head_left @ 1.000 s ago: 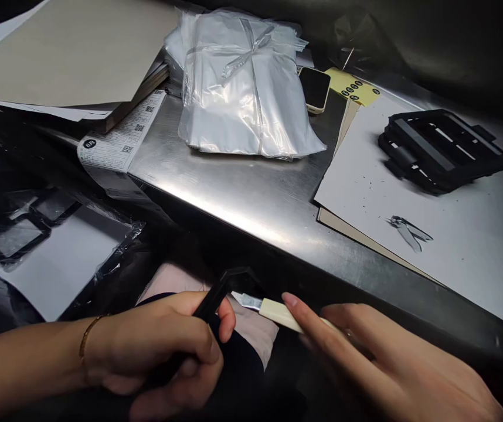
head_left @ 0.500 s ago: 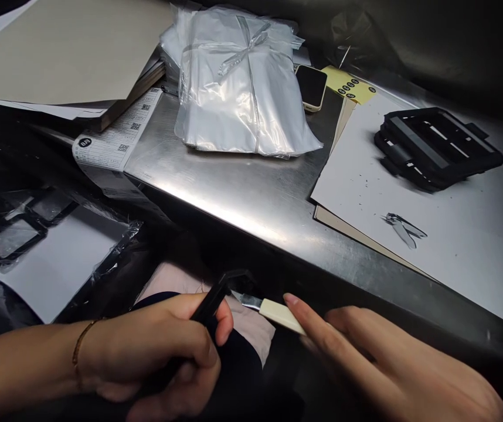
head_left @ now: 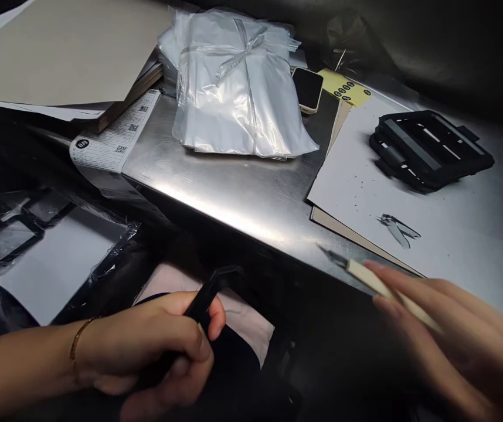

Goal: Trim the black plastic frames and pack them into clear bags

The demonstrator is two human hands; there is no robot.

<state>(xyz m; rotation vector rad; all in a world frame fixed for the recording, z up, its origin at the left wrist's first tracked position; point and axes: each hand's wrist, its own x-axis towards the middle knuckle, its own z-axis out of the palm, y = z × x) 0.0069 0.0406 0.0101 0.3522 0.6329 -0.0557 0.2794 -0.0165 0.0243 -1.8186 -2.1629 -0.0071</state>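
The left hand is gripping a black plastic frame, its fingers curled closed around the piece above a pink cloth. The right hand, blurred, is holding a cream-handled craft knife between its fingers, apparently closed on the handle. The knife's long axis is running up and to the left, away from that hand — its blade tip is overlapping the edge of the stainless-steel bench in view, pointing past the frame and well apart from it.
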